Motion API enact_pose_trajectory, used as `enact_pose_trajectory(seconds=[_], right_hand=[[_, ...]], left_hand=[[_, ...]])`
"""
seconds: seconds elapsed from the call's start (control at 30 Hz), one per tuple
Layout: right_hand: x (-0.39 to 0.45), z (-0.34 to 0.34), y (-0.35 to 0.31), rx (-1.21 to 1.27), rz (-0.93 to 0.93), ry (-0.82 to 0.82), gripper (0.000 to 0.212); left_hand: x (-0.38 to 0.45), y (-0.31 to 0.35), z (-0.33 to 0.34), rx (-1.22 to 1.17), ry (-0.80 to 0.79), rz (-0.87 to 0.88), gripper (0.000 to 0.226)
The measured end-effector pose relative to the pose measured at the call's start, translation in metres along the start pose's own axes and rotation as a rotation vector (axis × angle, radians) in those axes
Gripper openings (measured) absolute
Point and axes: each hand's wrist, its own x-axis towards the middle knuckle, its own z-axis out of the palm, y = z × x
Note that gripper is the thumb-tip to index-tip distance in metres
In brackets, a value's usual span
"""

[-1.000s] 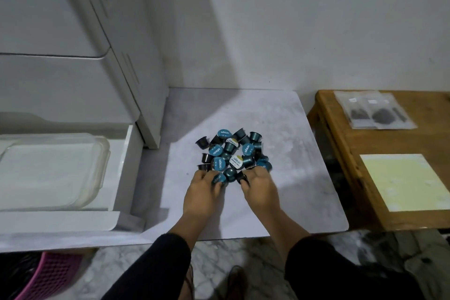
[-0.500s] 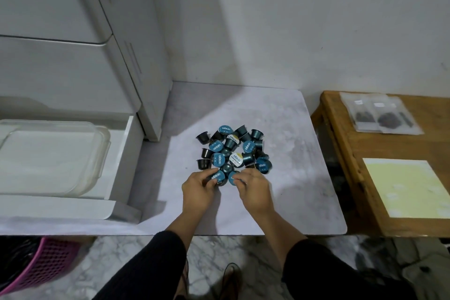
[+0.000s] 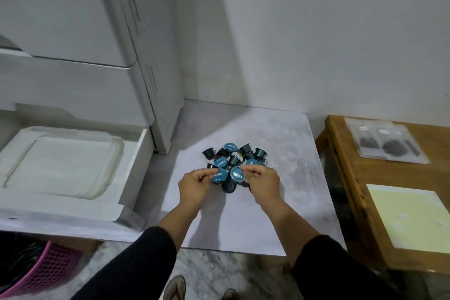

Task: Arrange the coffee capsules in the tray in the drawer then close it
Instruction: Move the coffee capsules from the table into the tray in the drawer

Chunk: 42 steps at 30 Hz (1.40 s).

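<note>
Both arms wear black long sleeves — the left sleeve (image 3: 136, 265) and the right sleeve (image 3: 341, 273) — pushed up so that each ends partway along the forearm, leaving wrists bare. The cloth looks plain and matte, with no print, cuff band or button visible. The left hand (image 3: 194, 184) and right hand (image 3: 263, 182) are bare — no gloves, rings or watch. At the bottom edge, two feet (image 3: 174, 287) show, possibly in sandals, though the view there is dim.

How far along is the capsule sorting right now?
Done: only the drawer stands open, its clear tray holding no capsules. In hand: left hand and right hand each grip a capsule from the pile. Left: all placing, then closing.
</note>
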Motion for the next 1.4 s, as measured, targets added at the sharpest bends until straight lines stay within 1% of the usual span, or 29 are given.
enact_pose_trajectory(seconds=[0.1,0.23,0.33,0.5,0.57,0.67,0.8,0.9,1.03,1.13,1.2,1.3,1.4], right_hand=[[0.001,-0.006,-0.031,0.075,-0.024,-0.033,0.019],[-0.002,-0.004,-0.076,0.164,-0.088,-0.085,0.018],[-0.005,0.010,-0.108,0.204,-0.170,-0.149,0.020],[-0.019,0.053,-0.151,0.261,-0.275,-0.292,0.023],[-0.026,0.079,-0.164,0.281,-0.287,-0.364,0.024],[-0.035,0.130,-0.176,0.253,-0.301,-0.447,0.025],[-0.051,0.213,-0.189,0.261,-0.237,-0.538,0.021],[-0.061,0.276,-0.195,0.198,-0.200,-0.558,0.026],[-0.077,0.348,-0.198,0.115,-0.112,-0.567,0.024],[-0.086,0.387,-0.194,0.087,-0.067,-0.601,0.021],[-0.089,0.405,-0.189,0.025,-0.042,-0.630,0.024],[-0.091,0.421,-0.180,-0.130,0.001,-0.652,0.023],[-0.090,0.425,-0.173,-0.200,0.008,-0.648,0.017]], left_hand=[[0.003,0.031,-0.013,-0.075,-0.004,0.060,0.020],[0.010,0.074,-0.046,-0.137,-0.048,0.139,0.021],[0.015,0.102,-0.081,-0.125,-0.099,0.233,0.020],[0.022,0.122,-0.160,-0.069,-0.157,0.289,0.018],[0.030,0.119,-0.197,-0.023,-0.189,0.300,0.020],[0.047,0.107,-0.257,0.110,-0.241,0.291,0.021],[0.085,0.080,-0.341,0.192,-0.304,0.238,0.018],[0.117,0.057,-0.401,0.200,-0.376,0.195,0.019],[0.154,0.020,-0.465,0.262,-0.464,0.133,0.025],[0.170,-0.006,-0.487,0.292,-0.551,0.069,0.026],[0.177,-0.019,-0.492,0.354,-0.582,0.054,0.022],[0.187,-0.033,-0.493,0.539,-0.606,0.115,0.023],[0.193,-0.038,-0.487,0.684,-0.667,0.187,0.023]])
